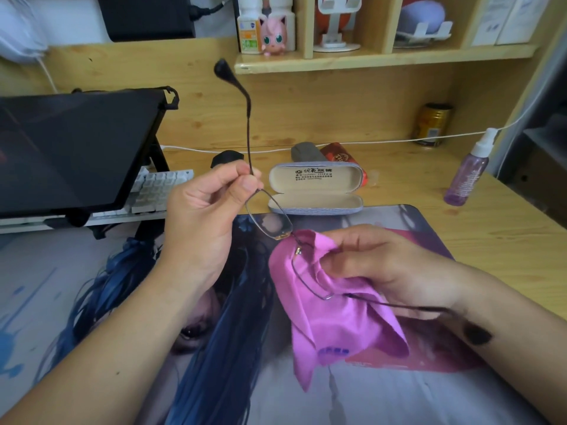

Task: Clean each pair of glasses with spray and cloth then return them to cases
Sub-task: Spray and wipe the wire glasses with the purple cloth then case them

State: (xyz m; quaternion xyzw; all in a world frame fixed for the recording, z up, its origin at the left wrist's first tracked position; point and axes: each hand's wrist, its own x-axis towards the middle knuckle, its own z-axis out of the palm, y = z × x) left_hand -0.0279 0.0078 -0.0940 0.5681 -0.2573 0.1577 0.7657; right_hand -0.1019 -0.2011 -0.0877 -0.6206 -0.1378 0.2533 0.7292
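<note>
Left hand (211, 194) pinches the glasses (270, 222) at the hinge, above the desk (491, 228); right hand (377, 265) grips the cloth (331, 317) round one lens. Wiping should be light, with the frame steadied near the lens. Case (316, 185) lies open behind.

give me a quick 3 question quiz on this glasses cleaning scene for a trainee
1. True or false: the glasses case on the desk is closed.
2. Which hand holds the pink cloth?
A. left hand
B. right hand
C. neither
3. Fill in: the purple spray bottle stands to the ____ of the case.

Key
1. False: its lid stands open and it holds nothing.
2. B: the right hand wraps the cloth round one lens, while the left pinches the glasses at the other hinge.
3. right
</note>
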